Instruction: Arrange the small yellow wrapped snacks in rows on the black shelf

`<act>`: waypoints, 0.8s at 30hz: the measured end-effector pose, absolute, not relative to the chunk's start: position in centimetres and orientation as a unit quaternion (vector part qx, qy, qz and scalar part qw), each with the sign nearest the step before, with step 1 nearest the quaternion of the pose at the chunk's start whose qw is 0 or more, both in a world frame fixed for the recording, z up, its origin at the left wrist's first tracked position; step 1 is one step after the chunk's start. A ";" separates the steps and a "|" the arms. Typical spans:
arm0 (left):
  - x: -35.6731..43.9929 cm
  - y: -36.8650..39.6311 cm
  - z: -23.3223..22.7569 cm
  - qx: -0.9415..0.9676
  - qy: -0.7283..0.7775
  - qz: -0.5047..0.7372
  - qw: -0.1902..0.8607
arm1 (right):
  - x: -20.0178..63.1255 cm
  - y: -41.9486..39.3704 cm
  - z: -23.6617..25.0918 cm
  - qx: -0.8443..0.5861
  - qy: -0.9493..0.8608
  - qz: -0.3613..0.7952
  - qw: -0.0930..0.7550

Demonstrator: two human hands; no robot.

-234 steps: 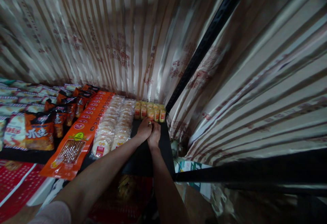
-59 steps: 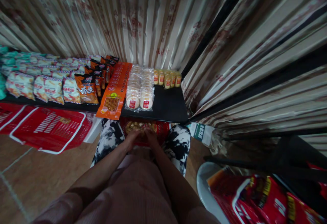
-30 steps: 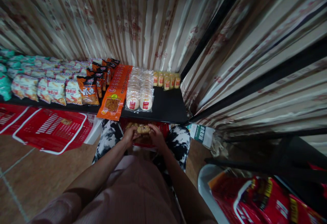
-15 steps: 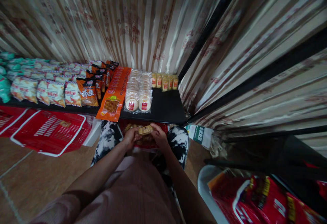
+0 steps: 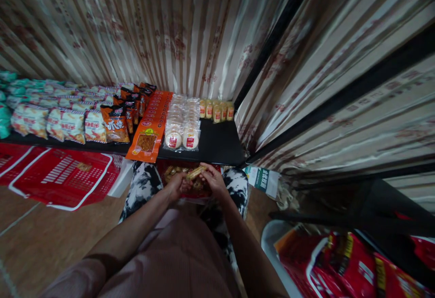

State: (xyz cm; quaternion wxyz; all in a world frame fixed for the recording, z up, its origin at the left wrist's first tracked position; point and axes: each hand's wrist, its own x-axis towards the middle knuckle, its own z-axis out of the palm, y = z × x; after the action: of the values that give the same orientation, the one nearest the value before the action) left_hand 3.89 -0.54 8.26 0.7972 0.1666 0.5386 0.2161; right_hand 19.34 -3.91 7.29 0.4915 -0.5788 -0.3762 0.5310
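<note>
— Where is the small yellow packet (image 5: 195, 173)?

— Low in the middle of the view, between the two hands and just above the red basket (image 5: 190, 181) that sits between the person's knees. It lies tilted, one end higher toward the right hand (image 5: 211, 181).

— And how does it sit in the grip?

— The right hand's fingertips pinch the raised end; the left hand (image 5: 176, 185) closes on the lower end from the other side. Both grips are curled nearly closed around it, thumbs on top, so the packet bridges the gap between them. How tight the hold is, I cannot tell; the spot is dim and small.

— What is under it?

— More of the same yellowish packets lie heaped in the basket, directly below the hands.

— And beyond that?

— The black shelf (image 5: 220, 146), its front edge just past the basket. At the back right corner stands a row of yellow packets (image 5: 216, 110), well apart from the hands. Left of them lie two columns of round rice crackers (image 5: 181, 128) in clear wrap, then a long orange pack (image 5: 151, 123), then orange chip bags (image 5: 114, 124) and paler bags further left.

— On the floor?

— A flat red crate (image 5: 64, 181) lies to the left. Striped curtain (image 5: 163, 30) hangs behind the shelf.
</note>
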 end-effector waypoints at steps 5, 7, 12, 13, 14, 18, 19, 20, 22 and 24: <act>4.0 -0.5 8.7 0.151 0.533 0.210 0.805 | 19.9 -3.7 7.0 -0.582 -0.377 0.533 0.485; 4.0 -0.5 9.2 0.153 0.529 0.210 0.808 | 20.0 -3.6 7.1 -0.582 -0.372 0.538 0.483; 4.3 -0.5 10.1 0.158 0.534 0.213 0.803 | 19.9 -3.3 7.6 -0.600 -0.344 0.527 0.493; 4.4 -0.4 10.2 0.159 0.535 0.216 0.801 | 19.9 -3.3 7.7 -0.603 -0.343 0.525 0.493; 4.5 -0.3 10.3 0.161 0.536 0.222 0.798 | 19.9 -3.3 7.7 -0.605 -0.343 0.523 0.493; 5.2 0.0 11.2 0.171 0.526 0.265 0.790 | 20.0 -3.5 7.7 -0.611 -0.333 0.512 0.504; 5.4 0.1 11.5 0.173 0.522 0.280 0.787 | 20.0 -3.5 7.8 -0.615 -0.325 0.508 0.509; 5.5 0.1 11.9 0.176 0.516 0.293 0.785 | 20.0 -3.6 7.8 -0.619 -0.315 0.504 0.514; 5.9 0.0 12.5 0.194 0.501 0.314 0.782 | 20.0 -3.6 7.8 -0.626 -0.296 0.492 0.528; 6.4 -0.1 13.0 0.238 0.494 0.329 0.769 | 20.0 -3.5 7.8 -0.627 -0.285 0.480 0.543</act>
State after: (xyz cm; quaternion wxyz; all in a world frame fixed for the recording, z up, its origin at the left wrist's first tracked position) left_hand 6.41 -0.11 12.99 0.7690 0.2379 0.4938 0.3289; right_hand 20.00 -3.55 7.77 0.5432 -0.6272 -0.2855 0.4796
